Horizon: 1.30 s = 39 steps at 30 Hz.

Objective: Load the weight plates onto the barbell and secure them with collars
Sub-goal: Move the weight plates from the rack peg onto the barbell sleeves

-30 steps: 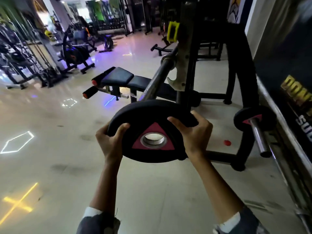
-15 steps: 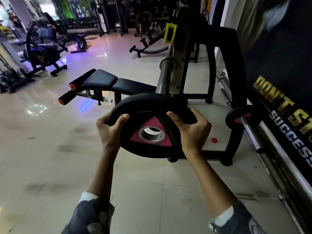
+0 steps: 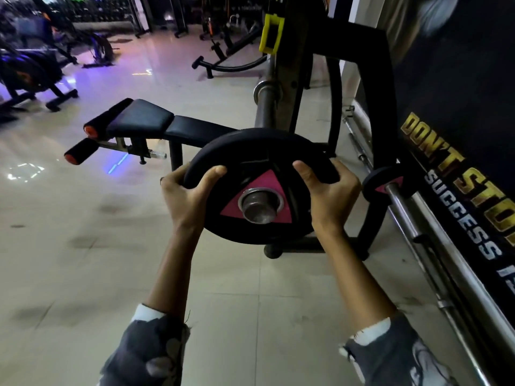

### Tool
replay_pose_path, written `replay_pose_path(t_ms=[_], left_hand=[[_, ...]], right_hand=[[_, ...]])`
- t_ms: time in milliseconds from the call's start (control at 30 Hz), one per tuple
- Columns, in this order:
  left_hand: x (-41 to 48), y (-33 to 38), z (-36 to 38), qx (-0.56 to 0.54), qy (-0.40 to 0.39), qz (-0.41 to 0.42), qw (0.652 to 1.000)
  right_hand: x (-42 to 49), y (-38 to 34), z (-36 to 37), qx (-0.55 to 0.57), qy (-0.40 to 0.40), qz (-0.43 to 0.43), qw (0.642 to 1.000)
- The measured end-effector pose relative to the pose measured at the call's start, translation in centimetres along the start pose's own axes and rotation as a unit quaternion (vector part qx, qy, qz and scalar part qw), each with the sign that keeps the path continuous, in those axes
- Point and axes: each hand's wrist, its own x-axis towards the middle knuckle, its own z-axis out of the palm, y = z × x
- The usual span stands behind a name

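Both hands on one weight plate, left hand and right hand clamped on opposite rims, thumbs over the face, arms stretched out in front. Its centre hole sits around the end of the barbell, steel tip poking through the pink triangle. Second, smaller plate sits on another bar by the wall on my right. One black bench behind, on glossy pale floor tiles, dim gym, purple lights.

Glossy pale tiled floor, black padded bench, dark lettered wall banner, purple-lit machines behind
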Motion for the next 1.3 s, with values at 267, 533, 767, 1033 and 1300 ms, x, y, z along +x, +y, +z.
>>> replay_pose_path(t_ms=[267,533,767,1033,1300], left_hand=[[7.5,-5.6,3.7,0.019,0.002,0.051,0.998],[16.5,-11.1,8.6,0.043,-0.004,0.043,0.998],[24.4,-15.6,13.4,0.055,0.002,0.047,0.997],[26.3,-17.4,14.3,0.086,0.011,0.055,0.995],[26.2,-16.8,14.4,0.103,0.024,0.036,0.994]], right_hand=[[6.0,4.5,4.6,-0.055,0.026,-0.034,0.998],[14.2,9.5,10.6,-0.060,0.024,-0.016,0.998],[21.8,14.3,16.4,-0.063,0.029,0.010,0.998],[23.1,15.9,17.6,-0.058,0.041,-0.016,0.997],[23.0,15.4,17.4,-0.049,0.026,-0.009,0.998]])
